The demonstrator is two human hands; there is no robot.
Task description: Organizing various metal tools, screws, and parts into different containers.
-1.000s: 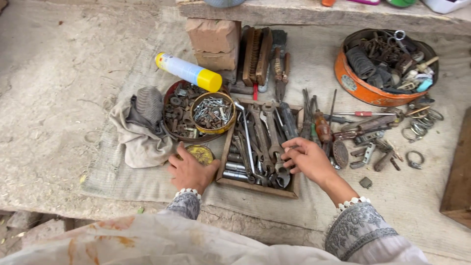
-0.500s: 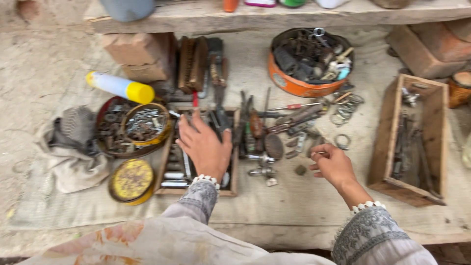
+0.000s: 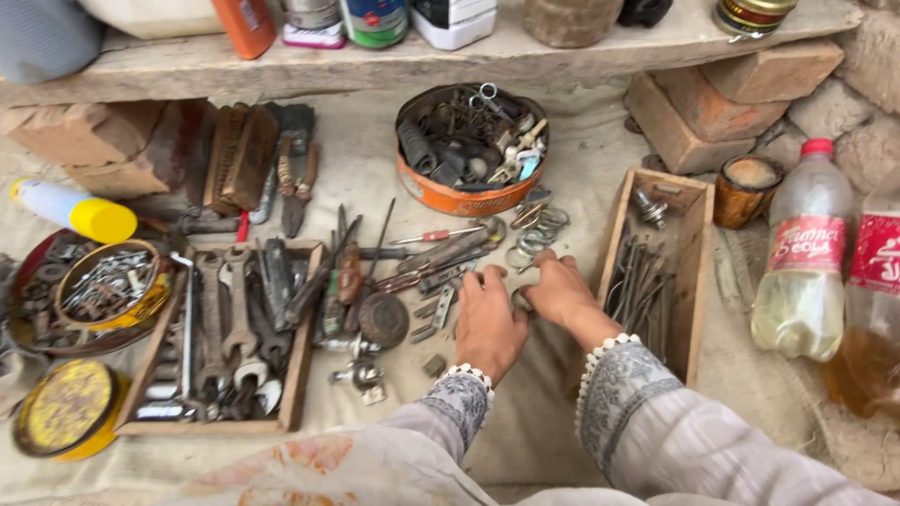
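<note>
My left hand [image 3: 487, 323] lies palm down on the sackcloth, fingers spread, touching small metal bits beside a flat bracket [image 3: 441, 307]. My right hand [image 3: 562, 290] is right next to it with fingers curled toward a pile of metal rings [image 3: 536, 232]. A small round metal piece [image 3: 518, 301] shows between the two hands; whether either hand grips it is hidden. A wooden tray [image 3: 302, 370] full of spanners is to the left. A narrow wooden box [image 3: 696, 281] with bolts and rods stands just right of my right hand.
An orange round tin [image 3: 450, 200] of scrap parts sits behind the hands. Pliers, a red screwdriver [image 3: 437, 236] and a rusty disc [image 3: 384, 319] lie between tray and hands. At the left are a screw bowl [image 3: 108, 286], yellow lid [image 3: 61, 412] and spray can [image 3: 75, 211]; at the right, two bottles [image 3: 802, 272].
The view has swung to the right. My left hand left the spanner tray and moved right beside my right hand, which shifted up toward the rings.
</note>
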